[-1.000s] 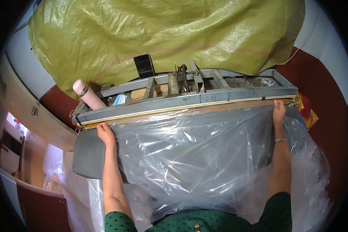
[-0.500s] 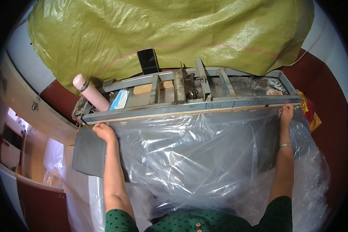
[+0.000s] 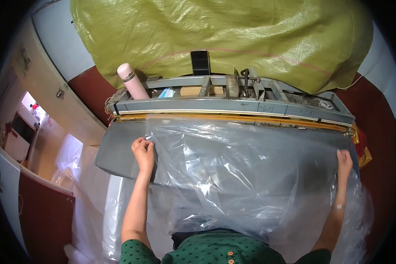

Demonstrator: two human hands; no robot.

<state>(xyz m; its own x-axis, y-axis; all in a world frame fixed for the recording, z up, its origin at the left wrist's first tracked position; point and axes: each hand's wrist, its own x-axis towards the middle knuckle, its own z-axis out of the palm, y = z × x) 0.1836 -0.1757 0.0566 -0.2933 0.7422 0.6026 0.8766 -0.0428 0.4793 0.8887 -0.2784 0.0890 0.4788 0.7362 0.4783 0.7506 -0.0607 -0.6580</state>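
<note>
A wide, clear plastic sheet [image 3: 215, 169] lies wrinkled over a grey padded surface [image 3: 123, 145] and hangs down toward my body. My left hand [image 3: 143, 154] has its fingers pinched on the sheet's left side. At the right side my right hand [image 3: 344, 163] is closed on the sheet too. Beyond both hands runs a grey metal frame [image 3: 185, 104] with a long front bar. An orange-brown strip [image 3: 198, 118] shows below that bar, and the sheet's far edge lies close to it.
A pink flask [image 3: 134, 83] leans at the frame's left end, near a blue-and-white packet [image 3: 166, 93]. A black phone [image 3: 200, 64] rests against a large yellow-green woven cover [image 3: 233, 31] behind. More plastic film [image 3: 112, 215] hangs at left; a door [image 3: 59, 88] stands beyond it.
Both hands have drawn back toward me from the bar, still holding the sheet. The front bar now sits higher, exposing the orange-brown strip. The view has shifted.
</note>
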